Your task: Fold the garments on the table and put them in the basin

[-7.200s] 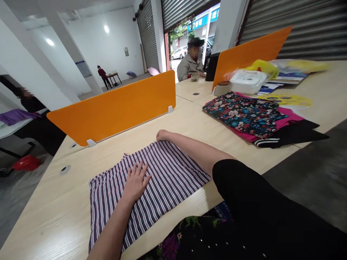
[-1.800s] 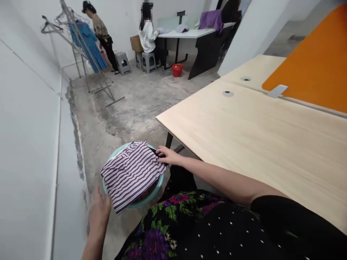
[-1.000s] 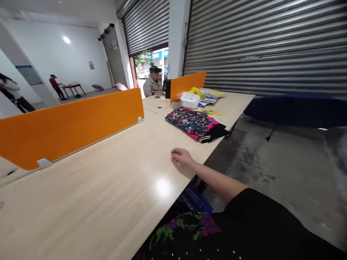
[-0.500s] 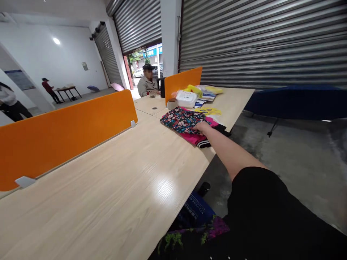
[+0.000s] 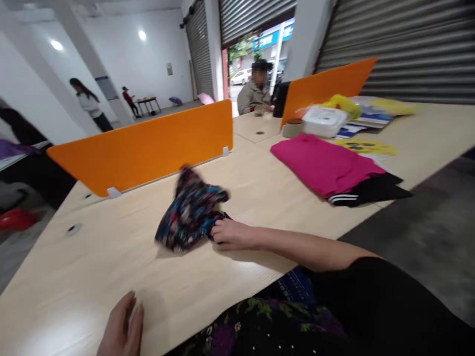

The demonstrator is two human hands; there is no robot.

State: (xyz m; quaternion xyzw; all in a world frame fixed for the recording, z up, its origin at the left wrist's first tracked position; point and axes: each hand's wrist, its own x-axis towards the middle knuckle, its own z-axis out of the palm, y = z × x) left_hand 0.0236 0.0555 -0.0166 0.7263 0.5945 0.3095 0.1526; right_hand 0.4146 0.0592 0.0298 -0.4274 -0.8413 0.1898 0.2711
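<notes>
Dragged off the pink stack [image 5: 322, 165] to frame centre, the floral garment [image 5: 191, 212] lies bunched, long axis running up-right, right hand [image 5: 232, 233] pinching its edge; left hand [image 5: 122, 331] open at lower left, orange divider [image 5: 148, 146] behind.

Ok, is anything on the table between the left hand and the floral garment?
Nothing visible. The left hand hovers at the near table edge, only bare wood lies between it and the floral garment, which the right hand already grips.

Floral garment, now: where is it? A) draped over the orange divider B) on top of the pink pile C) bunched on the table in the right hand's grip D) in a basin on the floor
C: the floral garment lies bunched on the table, its near edge gripped by the right hand, apart from the pink garment further right.
</notes>
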